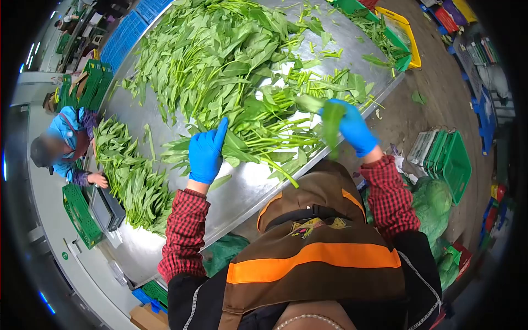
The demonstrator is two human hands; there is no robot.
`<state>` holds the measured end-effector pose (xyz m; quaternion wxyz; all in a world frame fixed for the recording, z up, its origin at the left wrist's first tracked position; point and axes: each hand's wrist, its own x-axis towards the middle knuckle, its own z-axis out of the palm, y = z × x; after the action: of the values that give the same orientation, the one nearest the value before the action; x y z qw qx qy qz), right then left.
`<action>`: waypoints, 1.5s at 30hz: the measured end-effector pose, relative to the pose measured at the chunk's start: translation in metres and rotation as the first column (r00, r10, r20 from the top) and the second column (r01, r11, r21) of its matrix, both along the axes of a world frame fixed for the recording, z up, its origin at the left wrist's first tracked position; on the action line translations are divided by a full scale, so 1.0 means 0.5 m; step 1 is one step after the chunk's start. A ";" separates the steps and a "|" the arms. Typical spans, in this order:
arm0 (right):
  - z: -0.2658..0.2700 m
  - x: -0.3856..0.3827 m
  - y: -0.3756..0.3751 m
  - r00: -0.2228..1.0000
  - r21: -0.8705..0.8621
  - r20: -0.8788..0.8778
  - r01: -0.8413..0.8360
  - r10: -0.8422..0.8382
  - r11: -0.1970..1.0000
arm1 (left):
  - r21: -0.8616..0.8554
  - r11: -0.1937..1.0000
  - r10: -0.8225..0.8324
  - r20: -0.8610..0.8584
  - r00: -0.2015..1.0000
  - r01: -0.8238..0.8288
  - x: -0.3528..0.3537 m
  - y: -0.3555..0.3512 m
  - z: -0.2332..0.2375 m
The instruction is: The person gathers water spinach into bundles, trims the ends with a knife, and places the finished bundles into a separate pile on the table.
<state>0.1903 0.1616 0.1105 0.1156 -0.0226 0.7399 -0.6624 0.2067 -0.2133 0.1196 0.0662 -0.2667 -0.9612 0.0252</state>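
Note:
Long-leaved greens that look like water spinach (220, 60) lie in a large heap on the metal table (236, 195). My left hand (206, 153), in a blue glove, closes on a bunch of water spinach (247, 146) near the table's front edge. Its index finger is stretched out, while leaves stick out on both sides of the hand. My right hand (355, 129), also gloved in blue and a little blurred, pinches a leafy stem (333, 124) above the cut stem ends. Its thumb is partly hidden behind the leaf.
At left, a co-worker (69, 140) stands across the table by a second row of greens (132, 176) and a dark flat device (107, 206). Green crate (404, 60) and yellow crate (410, 41) adjoin the far right corner. Stacked baskets (454, 165) stand on the floor.

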 end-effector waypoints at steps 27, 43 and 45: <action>0.060 -0.031 -0.035 0.998 -0.137 0.038 0.053 -0.049 0.989 | 0.170 0.982 -0.070 -0.084 0.994 0.083 -0.014 -0.025 0.004; -0.065 -0.083 0.044 0.879 -0.624 0.426 0.458 -0.216 0.633 | 0.200 0.972 -0.103 -0.118 0.988 0.125 0.011 -0.051 0.044; -0.048 -0.082 0.065 0.860 -0.441 0.378 0.492 -0.341 0.751 | 0.196 0.972 -0.103 -0.151 0.983 0.132 0.008 -0.055 0.048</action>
<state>0.1493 0.1941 0.0863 0.0540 0.2058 0.4938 -0.8432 0.2107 -0.2411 0.1435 0.1619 -0.3127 -0.9341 -0.0596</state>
